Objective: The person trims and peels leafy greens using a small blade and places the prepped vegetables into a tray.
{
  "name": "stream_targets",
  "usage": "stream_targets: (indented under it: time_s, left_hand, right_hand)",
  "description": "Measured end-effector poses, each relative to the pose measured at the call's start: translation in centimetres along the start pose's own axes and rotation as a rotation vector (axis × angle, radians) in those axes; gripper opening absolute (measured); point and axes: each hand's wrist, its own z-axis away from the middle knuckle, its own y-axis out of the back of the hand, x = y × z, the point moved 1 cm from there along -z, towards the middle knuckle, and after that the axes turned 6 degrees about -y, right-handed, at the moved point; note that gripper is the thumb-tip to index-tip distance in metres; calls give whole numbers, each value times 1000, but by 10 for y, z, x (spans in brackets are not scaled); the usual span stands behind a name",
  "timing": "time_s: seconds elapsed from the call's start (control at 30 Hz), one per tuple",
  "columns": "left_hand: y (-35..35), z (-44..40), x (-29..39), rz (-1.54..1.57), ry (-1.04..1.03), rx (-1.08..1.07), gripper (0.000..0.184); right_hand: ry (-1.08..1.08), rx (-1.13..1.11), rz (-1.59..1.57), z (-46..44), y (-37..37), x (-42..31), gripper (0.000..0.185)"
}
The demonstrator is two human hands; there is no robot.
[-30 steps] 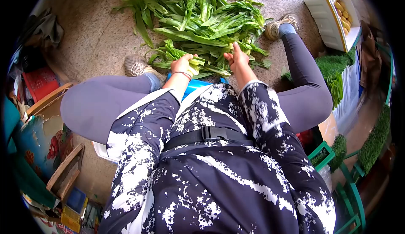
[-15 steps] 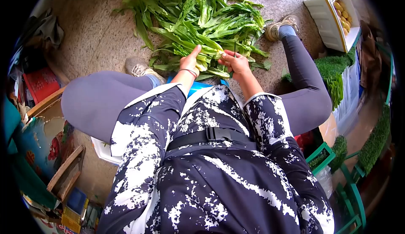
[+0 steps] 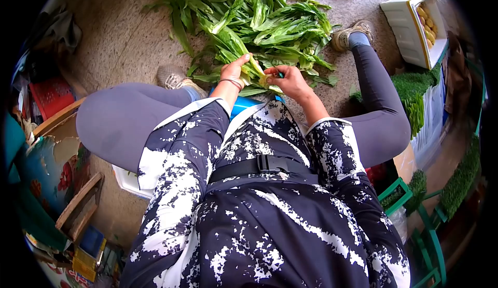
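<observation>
A large heap of long green leafy vegetables (image 3: 280, 23) lies on the floor in front of me. My left hand (image 3: 233, 72) is wrapped round a bunch of leafy stalks (image 3: 226, 41), whose pale cut ends point toward me. At those ends my right hand (image 3: 290, 82) is closed, its fingers pinched; a small dark green thing shows between them, too small to name. A blue object (image 3: 244, 104) is partly hidden below my hands, between my legs.
A white foam box (image 3: 410, 31) with yellowish produce (image 3: 426, 26) stands at the right. Green artificial turf (image 3: 412, 83) and a green frame (image 3: 397, 197) are on that side. A red basket (image 3: 52, 97) and a wooden frame (image 3: 80, 207) are at the left.
My left hand has taken hold of a bunch and turned it so the leaves point away. My right hand, earlier apart with fingers spread, has moved in to the stalk ends and closed.
</observation>
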Motion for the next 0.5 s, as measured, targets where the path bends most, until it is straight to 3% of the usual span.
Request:
stream_targets:
  time_s: [0.13,0.17,0.23,0.27,0.37,0.43,0.5]
  left_hand:
    - [-5,10,4,24,-99,4,22]
    - [-10,14,7,46,-183,34,22]
    - [-9,11,12,144,-200,5,24]
    - [-7,7,17,138,-176,0,23]
    - [-9,12,21,163,-193,-18,22]
    - [-11,16,19,147,-194,-13,23]
    - [-11,17,16,156,-183,-32,24]
  right_hand:
    - [-96,225,334,-1,-6,-7,18]
    - [-96,227,335,-3,-5,-2,18]
    - [-165,525,386,-14,0,23,18]
    - [-323,561,280,-18,8,36,18]
    - [-362,610,522,-17,32,44,26]
    - [-286,614,525,-9,27,19,33]
    - [-152,502,186,-13,16,6,40]
